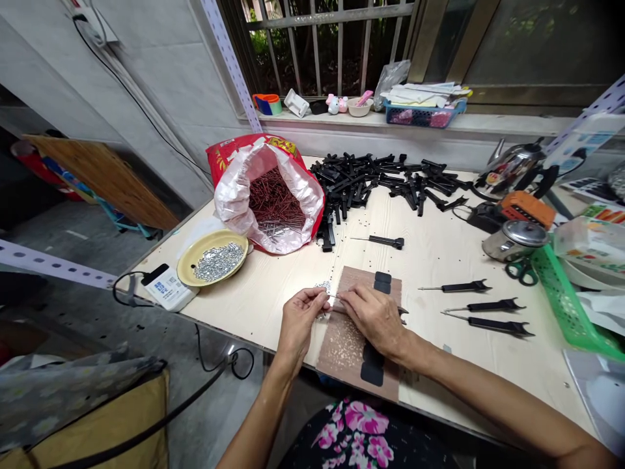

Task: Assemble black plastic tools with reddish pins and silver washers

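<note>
My right hand (375,319) is closed around a black plastic handle with a forked end (402,314), which pokes out behind my palm. A thin metal rod (333,296) runs from my right fingertips to my left. The left hand (303,319) pinches at the rod's far tip; any small part between those fingers is hidden. Both hands are over a brown board (336,345) with black pads (372,365). Small shiny metal pieces (323,285) lie just beyond my left fingers. Three rods with black forked handles (463,286) lie to the right, and another (385,241) lies ahead.
A red sack (312,189) of reddish-brown rods stands at the back left, beside a yellow dish (188,275) of metal pieces. Black plastic parts (351,176) are heaped along the back. A kettle (512,169), lidded metal cup (508,242), scissors (522,271) and green basket (551,293) stand right.
</note>
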Demonstrator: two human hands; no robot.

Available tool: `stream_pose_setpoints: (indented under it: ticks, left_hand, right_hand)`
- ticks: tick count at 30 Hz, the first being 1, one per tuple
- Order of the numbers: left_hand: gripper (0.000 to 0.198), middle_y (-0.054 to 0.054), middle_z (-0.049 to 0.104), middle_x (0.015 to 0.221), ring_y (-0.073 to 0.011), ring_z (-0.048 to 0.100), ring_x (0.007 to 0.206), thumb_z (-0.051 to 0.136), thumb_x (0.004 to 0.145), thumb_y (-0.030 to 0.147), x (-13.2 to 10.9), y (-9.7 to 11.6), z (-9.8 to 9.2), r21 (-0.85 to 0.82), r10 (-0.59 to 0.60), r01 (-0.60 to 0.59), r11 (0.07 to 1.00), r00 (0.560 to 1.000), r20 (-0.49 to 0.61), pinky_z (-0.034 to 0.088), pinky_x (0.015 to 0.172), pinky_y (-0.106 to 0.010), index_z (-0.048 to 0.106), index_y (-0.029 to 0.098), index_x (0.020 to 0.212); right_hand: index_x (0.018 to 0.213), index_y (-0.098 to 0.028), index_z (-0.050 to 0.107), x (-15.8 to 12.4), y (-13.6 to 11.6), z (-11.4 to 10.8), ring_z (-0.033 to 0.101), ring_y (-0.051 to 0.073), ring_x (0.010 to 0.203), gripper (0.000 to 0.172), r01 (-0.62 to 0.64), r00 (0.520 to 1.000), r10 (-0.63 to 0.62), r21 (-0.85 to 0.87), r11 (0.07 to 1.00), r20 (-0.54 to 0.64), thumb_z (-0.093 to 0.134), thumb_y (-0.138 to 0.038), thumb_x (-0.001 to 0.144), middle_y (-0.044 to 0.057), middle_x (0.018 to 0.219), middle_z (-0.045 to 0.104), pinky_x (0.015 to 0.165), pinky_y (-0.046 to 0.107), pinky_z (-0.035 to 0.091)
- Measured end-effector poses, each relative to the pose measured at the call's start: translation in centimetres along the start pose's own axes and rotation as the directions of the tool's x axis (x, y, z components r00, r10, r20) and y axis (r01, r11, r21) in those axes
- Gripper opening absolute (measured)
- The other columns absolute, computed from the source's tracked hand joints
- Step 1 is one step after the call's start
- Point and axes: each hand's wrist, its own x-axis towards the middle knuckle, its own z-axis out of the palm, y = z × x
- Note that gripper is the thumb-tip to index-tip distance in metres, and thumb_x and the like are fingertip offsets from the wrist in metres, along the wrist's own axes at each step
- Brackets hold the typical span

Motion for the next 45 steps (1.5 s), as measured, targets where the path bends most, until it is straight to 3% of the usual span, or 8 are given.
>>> stream_pose_setpoints:
  ticks: [7,16,23,30,33,37,40,45]
  left_hand:
    - [0.026,-0.001,0.064,0.063,-0.0108,0.06,0.06,0.076,0.065,0.029,0.2,-0.5,0.6,0.032,-0.034,0.032,0.999,0.998,0.049,0.048,0.063,-0.022,0.065,0.012,0.081]
    - [0.027,0.001,0.063,0.061,-0.0089,0.059,0.056,0.077,0.065,0.027,1.0,-0.3,0.8,-0.047,-0.13,0.138,0.989,0.98,0.149,0.047,0.059,-0.02,0.061,0.012,0.082]
    - [0.031,0.001,0.062,0.058,-0.0091,0.059,0.053,0.081,0.06,0.028,1.2,-0.6,0.9,-0.082,-0.188,0.201,0.976,0.972,0.139,0.049,0.059,-0.021,0.061,0.011,0.078]
    - [0.027,-0.002,0.062,0.059,-0.0114,0.058,0.053,0.078,0.063,0.032,0.1,-0.8,1.2,-0.057,-0.151,0.159,0.986,0.98,0.129,0.048,0.058,-0.025,0.062,0.013,0.074]
    - [0.025,-0.003,0.063,0.061,-0.013,0.059,0.055,0.076,0.066,0.033,0.2,-0.8,0.9,-0.042,-0.133,0.14,0.989,0.982,0.134,0.048,0.059,-0.026,0.063,0.014,0.075]
    - [0.029,-0.002,0.064,0.061,-0.0111,0.059,0.055,0.077,0.064,0.035,0.3,-0.8,0.6,-0.017,-0.131,0.134,0.991,0.981,0.142,0.048,0.058,-0.023,0.063,0.012,0.075]
    - [0.031,-0.002,0.064,0.059,-0.0104,0.059,0.054,0.079,0.063,0.034,0.5,-0.7,0.7,0.007,-0.138,0.139,0.99,0.978,0.158,0.047,0.055,-0.021,0.062,0.011,0.074]
    - [0.03,-0.002,0.065,0.063,-0.0099,0.06,0.057,0.077,0.065,0.036,0.1,-0.9,1.8,-0.033,-0.194,0.203,0.979,0.962,0.191,0.049,0.06,-0.021,0.064,0.011,0.076]
  right_hand:
    - [0.091,-0.02,0.062,-0.4,0.8,-0.4,0.05,0.018,0.075,0.019,0.052,0.998,-0.044,-0.173,0.984,0.051,0.043,-0.018,0.093,0.005,0.079,0.059,0.064,0.03,0.035]
    - [0.097,-0.019,0.06,-0.8,1.0,0.0,0.05,0.018,0.076,0.018,0.039,0.998,-0.03,-0.17,0.985,0.055,0.043,-0.017,0.094,0.005,0.082,0.061,0.064,0.032,0.032]
    - [0.09,-0.019,0.062,-0.8,1.5,-0.1,0.051,0.018,0.074,0.019,0.064,0.997,-0.056,-0.153,0.986,0.056,0.043,-0.017,0.094,0.005,0.08,0.062,0.064,0.032,0.032]
    - [0.097,-0.018,0.059,-1.6,1.7,0.1,0.056,0.017,0.074,0.018,-0.001,1.0,-0.002,0.159,0.987,0.02,0.041,-0.022,0.095,0.006,0.083,0.06,0.067,0.029,0.041]
    - [0.09,-0.018,0.059,-1.7,1.9,0.8,0.056,0.018,0.07,0.022,-0.007,1.0,0.007,0.162,0.987,0.002,0.039,-0.024,0.096,0.007,0.08,0.058,0.063,0.029,0.042]
    - [0.085,-0.019,0.055,-1.3,1.9,0.8,0.056,0.015,0.065,0.021,-0.094,0.992,0.063,0.307,0.947,0.11,0.038,-0.024,0.095,0.004,0.076,0.055,0.06,0.027,0.045]
    - [0.088,-0.019,0.056,-1.0,2.2,0.1,0.057,0.015,0.073,0.017,-0.124,0.983,0.055,0.414,0.902,0.175,0.041,-0.021,0.094,0.004,0.081,0.056,0.066,0.027,0.048]
    - [0.096,-0.02,0.06,-1.4,2.9,-1.5,0.059,0.015,0.079,0.014,-0.185,0.979,0.127,0.443,0.877,0.158,0.046,-0.018,0.092,0.004,0.085,0.059,0.069,0.027,0.049]
